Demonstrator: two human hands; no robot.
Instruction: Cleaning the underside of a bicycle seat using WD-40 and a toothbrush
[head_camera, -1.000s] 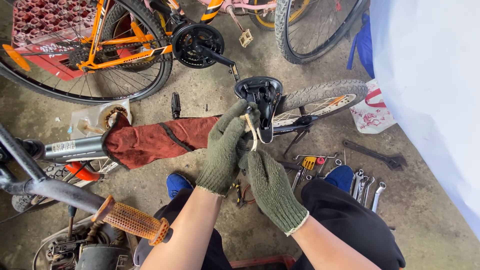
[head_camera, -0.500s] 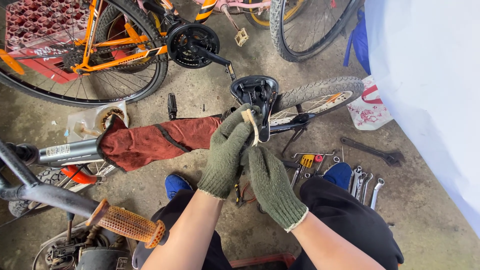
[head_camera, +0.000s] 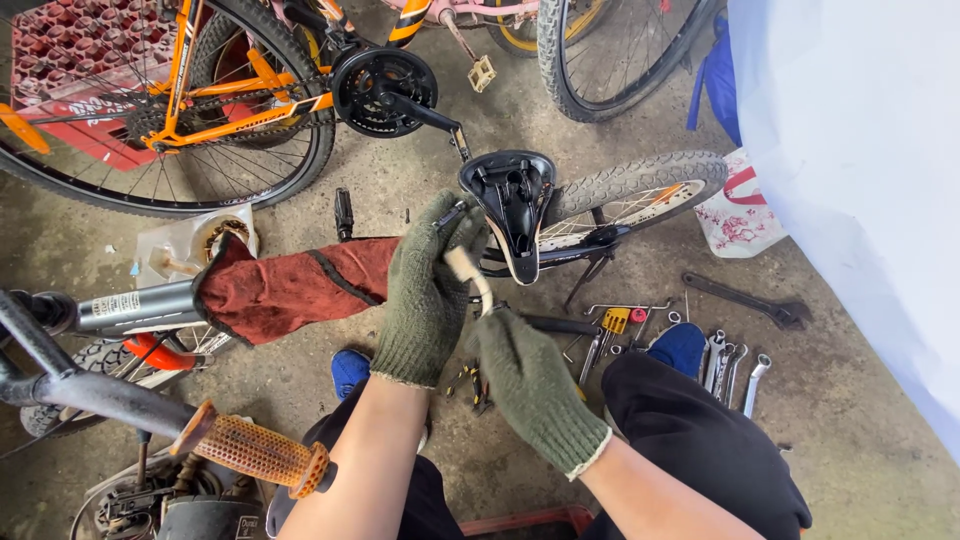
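Observation:
An upturned black bicycle saddle (head_camera: 515, 205) shows its underside and rails in the middle of the view. My left hand (head_camera: 428, 285), in a green knit glove, reaches up to the saddle's left edge and grips there. My right hand (head_camera: 528, 380), also gloved, is closed on a pale wooden tool handle (head_camera: 468, 274) that points up toward the saddle. A red cloth (head_camera: 290, 288) is draped over the grey frame tube (head_camera: 140, 308) left of my hands.
An orange bicycle (head_camera: 200, 90) stands at the back left. A knobby tyre (head_camera: 640, 185) lies behind the saddle. Several wrenches (head_camera: 725, 360) and hex keys (head_camera: 620, 320) lie on the concrete at right. An orange handlebar grip (head_camera: 255, 452) juts in at bottom left.
My right hand has pulled down and back from the saddle, bringing the pale handle into plain sight. My left hand stays at the saddle's edge.

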